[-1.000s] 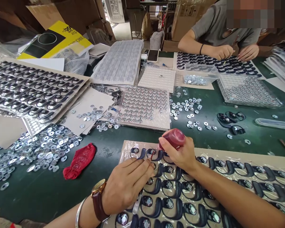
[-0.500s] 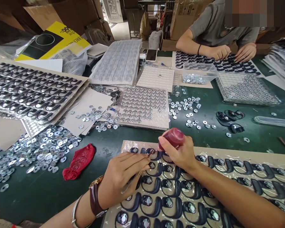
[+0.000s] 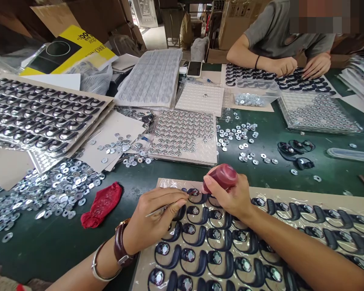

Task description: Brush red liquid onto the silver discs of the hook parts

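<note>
My left hand (image 3: 153, 218) pinches thin metal tweezers (image 3: 165, 207), whose tip reaches a black ear-hook part (image 3: 195, 194) at the far left corner of the cardboard sheet (image 3: 306, 194) before me. Rows of black ear-hook parts with round silver centres cover that sheet under clear film. My right hand (image 3: 230, 196) grips a small dark-red squeeze bottle (image 3: 222, 176), tilted with its nozzle down toward the same part. A brown watch and a silver bangle sit on my left wrist.
A red cloth (image 3: 101, 204) lies on the green table left of the sheet, beside a heap of silver washers (image 3: 48, 190). A tray of round metal parts (image 3: 185, 135) lies behind. Across the table, another person's hands (image 3: 300, 66) rest on another sheet.
My left hand has drawn back toward me and to the left, turning so the tweezers now show, pointing at the corner part. The right hand and bottle have barely moved.
</note>
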`<state>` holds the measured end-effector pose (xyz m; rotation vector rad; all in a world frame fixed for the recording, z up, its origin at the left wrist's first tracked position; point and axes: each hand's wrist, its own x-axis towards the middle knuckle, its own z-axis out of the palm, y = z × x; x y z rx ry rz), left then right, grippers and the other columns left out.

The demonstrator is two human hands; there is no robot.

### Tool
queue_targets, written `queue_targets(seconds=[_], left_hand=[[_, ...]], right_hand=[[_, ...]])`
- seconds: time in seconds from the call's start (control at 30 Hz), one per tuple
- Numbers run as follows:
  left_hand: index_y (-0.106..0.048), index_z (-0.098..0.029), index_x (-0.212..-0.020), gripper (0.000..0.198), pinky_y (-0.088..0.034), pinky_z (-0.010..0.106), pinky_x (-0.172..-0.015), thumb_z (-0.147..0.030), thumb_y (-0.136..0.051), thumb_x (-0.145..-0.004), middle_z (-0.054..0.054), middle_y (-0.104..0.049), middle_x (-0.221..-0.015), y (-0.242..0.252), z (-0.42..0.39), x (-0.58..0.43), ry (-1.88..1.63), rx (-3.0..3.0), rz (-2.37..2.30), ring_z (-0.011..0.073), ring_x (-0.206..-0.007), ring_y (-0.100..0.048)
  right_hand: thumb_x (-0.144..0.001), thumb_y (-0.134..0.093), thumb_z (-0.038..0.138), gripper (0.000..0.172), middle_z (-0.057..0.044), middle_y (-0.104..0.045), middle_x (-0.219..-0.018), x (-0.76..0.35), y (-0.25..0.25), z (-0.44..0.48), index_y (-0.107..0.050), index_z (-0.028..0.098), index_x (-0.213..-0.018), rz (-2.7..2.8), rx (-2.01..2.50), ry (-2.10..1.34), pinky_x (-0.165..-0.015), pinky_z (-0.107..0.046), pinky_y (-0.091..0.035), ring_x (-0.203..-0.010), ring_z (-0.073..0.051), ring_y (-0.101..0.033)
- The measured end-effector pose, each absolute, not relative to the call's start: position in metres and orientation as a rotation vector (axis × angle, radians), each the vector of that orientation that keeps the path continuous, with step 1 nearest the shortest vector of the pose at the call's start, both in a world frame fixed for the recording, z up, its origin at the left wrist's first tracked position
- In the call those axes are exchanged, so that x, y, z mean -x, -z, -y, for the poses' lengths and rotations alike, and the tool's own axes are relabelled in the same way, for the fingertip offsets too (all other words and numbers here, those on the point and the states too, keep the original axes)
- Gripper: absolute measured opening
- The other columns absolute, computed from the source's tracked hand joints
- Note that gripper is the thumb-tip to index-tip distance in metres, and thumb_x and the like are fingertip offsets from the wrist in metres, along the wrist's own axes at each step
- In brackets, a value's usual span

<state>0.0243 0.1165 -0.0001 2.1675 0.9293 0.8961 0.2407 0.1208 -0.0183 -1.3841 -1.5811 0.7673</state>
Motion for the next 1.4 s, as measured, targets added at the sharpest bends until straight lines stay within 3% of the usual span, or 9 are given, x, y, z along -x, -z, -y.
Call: queue_targets(seconds=[0.33,1.0,1.2,1.4], left_hand=[[-0.067,-0.016,-0.095,0.015,-0.057,0.027,-0.077,-0.014,-0.055,-0.086,0.006,-0.071,-0.092,-0.002,-0.119,-0.027,-0.912,-2.114,-0.962,0.0154,-0.085,-0.068],[-0.068,-0.018,-0.094,0.015,-0.055,0.024,-0.08,-0.014,-0.057,-0.085,0.003,-0.071,-0.093,0.0,-0.12,-0.024,-0.847,-2.028,-1.04,0.0148,-0.088,-0.067],[-0.067,-0.018,-0.096,0.015,-0.055,0.024,-0.08,-0.015,-0.056,-0.086,0.003,-0.071,-0.094,0.001,-0.12,-0.023,-0.838,-2.062,-1.044,0.0144,-0.087,-0.067],[-0.067,-0.017,-0.096,0.015,-0.055,0.025,-0.079,-0.016,-0.054,-0.087,0.005,-0.07,-0.094,-0.005,-0.114,-0.029,-0.908,-2.177,-1.01,0.0144,-0.087,-0.067]], right_hand=[[-0.08,-0.061,0.037,0.019,0.001,-0.066,-0.057,-0.241,0.024,-0.119,-0.063,0.018,-0.077,1.567,1.364,-0.823,-0.051,-0.024,-0.05,-0.048,-0.012,-0.059],[-0.078,-0.064,0.035,0.019,-0.001,-0.067,-0.066,-0.239,0.025,-0.118,-0.06,0.017,-0.085,1.559,1.273,-0.883,-0.058,-0.026,-0.053,-0.057,-0.014,-0.064],[-0.074,-0.068,0.033,0.019,0.0,-0.067,-0.067,-0.239,0.016,-0.119,-0.061,0.017,-0.083,1.597,1.201,-0.794,-0.054,-0.024,-0.051,-0.054,-0.012,-0.062],[-0.082,-0.061,0.041,0.024,-0.002,-0.067,-0.06,-0.256,-0.016,-0.126,-0.061,0.016,-0.081,1.576,1.261,-1.021,-0.051,-0.025,-0.05,-0.05,-0.012,-0.06]])
